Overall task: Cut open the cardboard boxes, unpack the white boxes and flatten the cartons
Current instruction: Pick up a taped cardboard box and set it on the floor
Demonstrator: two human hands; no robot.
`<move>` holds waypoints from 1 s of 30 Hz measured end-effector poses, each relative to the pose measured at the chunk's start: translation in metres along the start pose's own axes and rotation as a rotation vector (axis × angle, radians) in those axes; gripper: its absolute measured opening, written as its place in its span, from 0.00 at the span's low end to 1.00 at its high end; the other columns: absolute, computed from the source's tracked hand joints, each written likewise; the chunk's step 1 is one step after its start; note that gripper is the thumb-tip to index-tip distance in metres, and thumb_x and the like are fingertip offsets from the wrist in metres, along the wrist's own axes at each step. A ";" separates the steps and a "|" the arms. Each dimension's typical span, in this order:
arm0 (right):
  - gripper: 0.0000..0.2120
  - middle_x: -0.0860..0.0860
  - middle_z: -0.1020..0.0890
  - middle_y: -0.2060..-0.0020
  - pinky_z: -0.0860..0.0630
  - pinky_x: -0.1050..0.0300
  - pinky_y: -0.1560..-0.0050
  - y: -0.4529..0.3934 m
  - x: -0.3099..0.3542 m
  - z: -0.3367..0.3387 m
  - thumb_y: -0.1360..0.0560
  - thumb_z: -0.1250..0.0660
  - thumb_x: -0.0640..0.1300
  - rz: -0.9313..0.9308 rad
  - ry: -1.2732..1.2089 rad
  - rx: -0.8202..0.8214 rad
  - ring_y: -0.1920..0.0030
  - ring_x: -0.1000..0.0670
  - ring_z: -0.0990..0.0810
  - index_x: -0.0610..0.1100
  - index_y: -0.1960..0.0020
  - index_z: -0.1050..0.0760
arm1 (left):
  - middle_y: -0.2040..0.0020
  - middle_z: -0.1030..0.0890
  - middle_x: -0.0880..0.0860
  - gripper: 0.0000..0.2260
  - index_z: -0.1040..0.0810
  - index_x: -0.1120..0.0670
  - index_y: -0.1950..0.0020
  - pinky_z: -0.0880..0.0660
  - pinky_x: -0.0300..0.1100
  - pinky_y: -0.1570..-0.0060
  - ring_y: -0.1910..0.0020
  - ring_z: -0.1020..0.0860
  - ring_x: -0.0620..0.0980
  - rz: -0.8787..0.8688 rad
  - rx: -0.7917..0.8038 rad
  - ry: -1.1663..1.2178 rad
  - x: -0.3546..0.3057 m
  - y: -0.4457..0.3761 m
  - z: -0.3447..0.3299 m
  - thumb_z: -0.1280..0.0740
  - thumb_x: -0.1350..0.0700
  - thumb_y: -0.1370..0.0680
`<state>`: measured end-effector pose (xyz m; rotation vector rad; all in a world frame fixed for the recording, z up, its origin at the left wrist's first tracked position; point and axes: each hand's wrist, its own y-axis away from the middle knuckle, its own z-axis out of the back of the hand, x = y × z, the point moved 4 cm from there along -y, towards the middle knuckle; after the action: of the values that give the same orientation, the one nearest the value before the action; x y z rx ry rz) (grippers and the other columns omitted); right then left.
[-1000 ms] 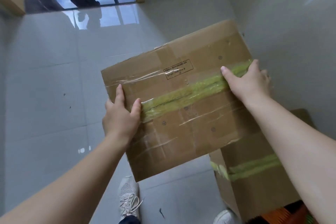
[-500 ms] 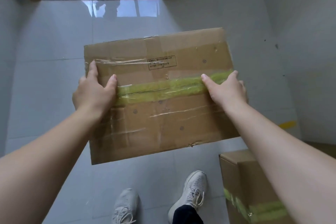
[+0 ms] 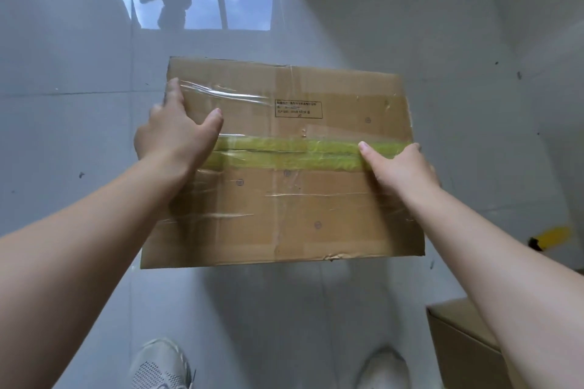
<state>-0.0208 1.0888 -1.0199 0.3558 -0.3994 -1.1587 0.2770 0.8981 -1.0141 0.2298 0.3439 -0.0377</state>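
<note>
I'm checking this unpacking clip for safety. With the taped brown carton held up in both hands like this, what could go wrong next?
The sealed brown cardboard carton is held in the air only at its two side edges by the left hand and right hand; it might slip onto the white sneakers below. The glossy tiled floor looks slick, and a second cardboard box by the right foot is a possible trip hazard.

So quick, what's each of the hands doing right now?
Left hand: holding the cardboard box by its left edge, thumb on top.
Right hand: holding the box's right edge, thumb on the green tape.
</note>
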 end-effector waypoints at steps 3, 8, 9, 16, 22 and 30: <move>0.54 0.42 0.34 0.28 0.32 0.43 0.38 -0.016 -0.016 -0.011 0.33 0.45 0.76 -0.004 0.034 -0.024 0.30 0.38 0.34 0.40 0.23 0.52 | 0.30 0.33 0.62 0.39 0.51 0.49 0.22 0.32 0.53 0.41 0.35 0.31 0.64 -0.033 0.074 -0.032 -0.011 -0.004 -0.028 0.41 0.34 0.27; 0.45 0.45 0.26 0.37 0.29 0.45 0.44 -0.037 -0.035 -0.007 0.34 0.49 0.78 0.117 0.088 -0.106 0.36 0.39 0.28 0.43 0.33 0.35 | 0.24 0.57 0.65 0.44 0.55 0.51 0.23 0.45 0.64 0.32 0.26 0.50 0.67 -0.107 0.113 -0.284 -0.037 -0.013 -0.047 0.44 0.29 0.29; 0.40 0.45 0.23 0.44 0.28 0.46 0.47 -0.042 -0.040 -0.005 0.33 0.50 0.77 0.152 0.073 -0.103 0.40 0.39 0.26 0.44 0.41 0.31 | 0.24 0.60 0.64 0.43 0.53 0.51 0.23 0.51 0.66 0.32 0.25 0.56 0.66 -0.210 0.058 -0.370 -0.056 -0.016 -0.051 0.46 0.28 0.29; 0.30 0.48 0.22 0.53 0.26 0.47 0.45 -0.086 -0.100 0.020 0.26 0.50 0.70 0.233 -0.095 -0.096 0.49 0.43 0.23 0.45 0.48 0.26 | 0.26 0.38 0.58 0.27 0.33 0.53 0.32 0.45 0.54 0.29 0.26 0.45 0.57 -0.984 0.047 -0.215 -0.228 0.055 -0.123 0.46 0.36 0.24; 0.23 0.46 0.28 0.60 0.36 0.57 0.59 -0.115 -0.198 0.048 0.24 0.47 0.67 0.066 -0.050 -0.190 0.58 0.47 0.29 0.49 0.64 0.35 | 0.33 0.30 0.55 0.23 0.29 0.53 0.36 0.42 0.48 0.31 0.31 0.37 0.56 -1.215 0.138 -0.147 -0.303 0.135 -0.172 0.44 0.39 0.22; 0.22 0.41 0.21 0.55 0.36 0.56 0.62 -0.175 -0.264 0.053 0.23 0.47 0.63 -0.013 -0.135 -0.225 0.52 0.41 0.23 0.45 0.60 0.32 | 0.39 0.25 0.52 0.22 0.29 0.52 0.36 0.35 0.46 0.40 0.38 0.30 0.54 -1.200 0.208 -0.241 -0.350 0.172 -0.196 0.45 0.39 0.22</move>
<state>-0.2789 1.2675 -1.0871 0.0845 -0.3800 -1.2306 -0.1036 1.1096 -1.0377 0.1937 0.1945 -1.2795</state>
